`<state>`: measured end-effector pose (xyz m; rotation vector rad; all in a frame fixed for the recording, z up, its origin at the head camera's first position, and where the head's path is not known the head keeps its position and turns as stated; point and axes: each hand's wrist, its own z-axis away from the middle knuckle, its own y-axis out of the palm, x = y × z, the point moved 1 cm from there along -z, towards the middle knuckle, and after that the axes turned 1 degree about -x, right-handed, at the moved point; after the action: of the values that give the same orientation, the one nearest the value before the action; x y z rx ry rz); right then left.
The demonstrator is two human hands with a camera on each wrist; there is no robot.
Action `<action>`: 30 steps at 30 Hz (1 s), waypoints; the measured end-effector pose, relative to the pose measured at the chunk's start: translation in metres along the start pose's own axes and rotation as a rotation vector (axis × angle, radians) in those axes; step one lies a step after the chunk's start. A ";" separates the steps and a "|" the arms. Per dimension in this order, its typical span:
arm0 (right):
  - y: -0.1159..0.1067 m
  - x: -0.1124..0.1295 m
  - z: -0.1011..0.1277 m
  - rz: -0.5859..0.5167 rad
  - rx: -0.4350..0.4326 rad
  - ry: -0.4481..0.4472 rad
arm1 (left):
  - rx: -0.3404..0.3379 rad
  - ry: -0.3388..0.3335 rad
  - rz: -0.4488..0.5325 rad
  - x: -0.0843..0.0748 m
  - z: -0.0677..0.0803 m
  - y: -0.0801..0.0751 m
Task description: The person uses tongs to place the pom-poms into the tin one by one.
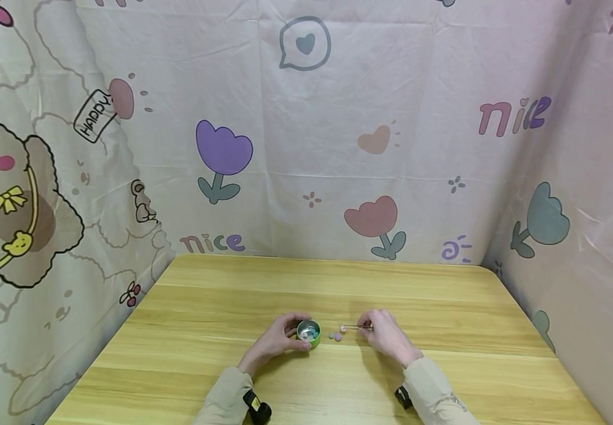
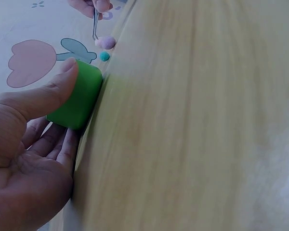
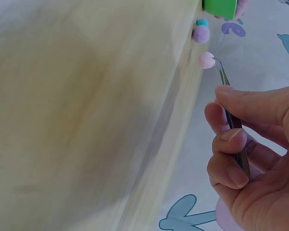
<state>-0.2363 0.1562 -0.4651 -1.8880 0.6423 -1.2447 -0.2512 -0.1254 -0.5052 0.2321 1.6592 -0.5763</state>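
Pink pom-pom [image 3: 206,60] sits pinched in our tweezers [image 3: 231,120] — right hand [image 3: 250,159] gripping them; left hand [image 2: 33,144] clasps the green cup [image 2: 77,96].

Small green cup [image 1: 308,332], round, open top, upright on table, few small pom-poms inside; left hand [image 1: 277,340] grips its side. Thin metal tweezers [image 1: 359,326] pinched in right hand [image 1: 386,335], tips closed on pale pink pom-pom [image 1: 343,328], just off cup's right. Purple pom-pom [image 1: 338,337] + teal pom-pom [image 1: 331,336] loose on table, betw. cup & tweezers.
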 end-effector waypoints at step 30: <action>0.005 0.031 -0.005 -0.120 0.042 -0.066 | 0.008 -0.007 0.003 -0.001 0.000 0.001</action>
<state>-0.2285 0.1281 -0.4515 -1.9477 0.4706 -1.2550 -0.2511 -0.1244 -0.5040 0.2379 1.6495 -0.5807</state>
